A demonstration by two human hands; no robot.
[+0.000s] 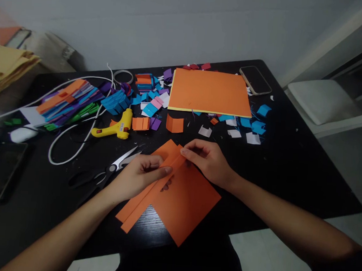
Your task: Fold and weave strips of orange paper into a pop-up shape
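Near the front of the black table, my left hand (145, 172) pinches long orange paper strips (138, 209) that slant from lower left to upper right. At their upper end, my right hand (210, 160) closes thumb and fingers on the strips' tip. Beneath the strips an orange paper sheet (188, 206) lies turned cornerwise, one corner toward me. Open scissors (113, 168) with black handles lie just left of my left hand, partly hidden by my forearm. Beyond them rests a yellow glue gun (119, 127).
A stack of orange sheets (210, 92) lies at the back, with a phone (255, 80) at its right corner. Folded paper pieces (152, 106) are scattered around. Bundled coloured strips (68, 98) and a looping white cable (51, 149) occupy the left; another phone (3, 172) lies at far left.
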